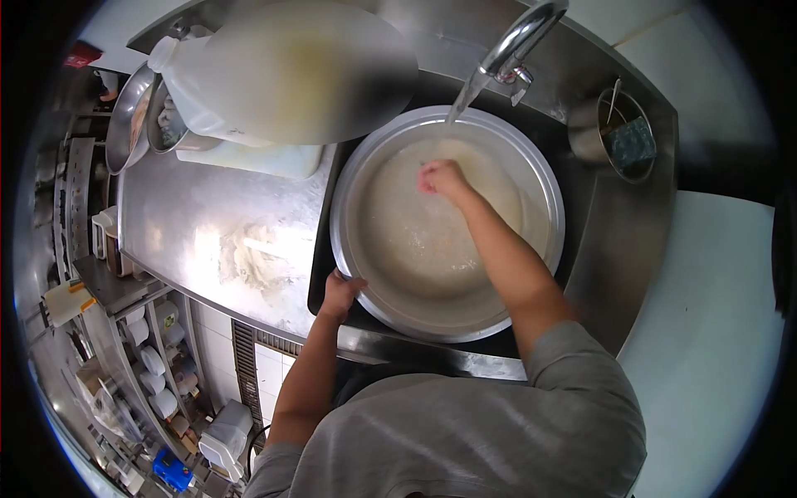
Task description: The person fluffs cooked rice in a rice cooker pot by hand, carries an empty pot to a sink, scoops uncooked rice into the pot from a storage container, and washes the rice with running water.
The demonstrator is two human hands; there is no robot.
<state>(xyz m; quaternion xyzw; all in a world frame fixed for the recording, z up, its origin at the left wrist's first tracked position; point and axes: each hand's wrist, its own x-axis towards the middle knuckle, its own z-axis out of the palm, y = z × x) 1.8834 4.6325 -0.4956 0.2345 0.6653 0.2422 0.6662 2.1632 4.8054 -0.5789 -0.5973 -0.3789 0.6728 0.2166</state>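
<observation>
A large round metal basin [548, 178] stands in the sink, holding cloudy, whitish water. My left hand [339, 295] grips the basin's rim at the lower left, thumb over the edge. Over the middle of the cloudy water is my right hand [442, 178], its fingers curled together and pinkish at the tips. What they hold, if anything, I cannot make out. From the chrome faucet [519, 41] a stream of water [467, 98] runs down towards the basin's far side. The bottom of the basin is hidden by the cloudy water.
A steel counter [166, 203] with wet whitish smears lies to the left. A big plastic jug [195, 91], partly blurred, and metal bowls [124, 124] stand behind it. At the back right is a metal pot [588, 133] with a green scouring pad [631, 143]. Shelves of dishes [154, 361] are lower left.
</observation>
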